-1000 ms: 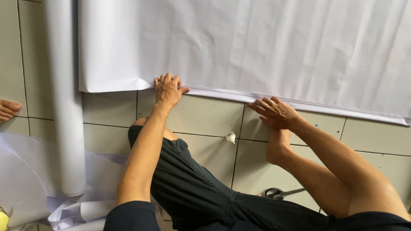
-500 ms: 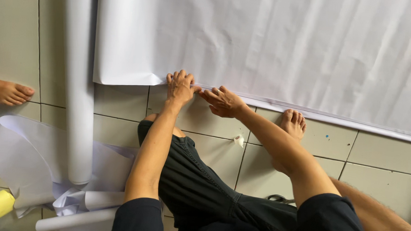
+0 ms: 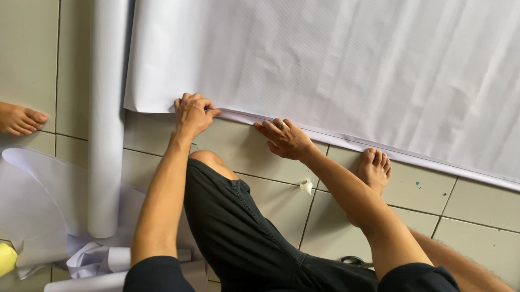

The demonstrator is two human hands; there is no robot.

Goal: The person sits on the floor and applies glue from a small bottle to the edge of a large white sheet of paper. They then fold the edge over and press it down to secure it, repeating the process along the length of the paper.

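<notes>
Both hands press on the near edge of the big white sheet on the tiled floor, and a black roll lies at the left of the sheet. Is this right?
Not quite: the head view shows the roll is white, not black. The rest holds: left hand and right hand press the near edge of the big white sheet on the tiled floor.

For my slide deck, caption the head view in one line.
Both hands, left and right, press the white sheet's edge on the tiled floor.

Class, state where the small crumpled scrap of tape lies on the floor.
In the head view, the tape scrap lies on the tiled floor at centre, just below the right hand, between the bent knee and the bare foot.
</notes>
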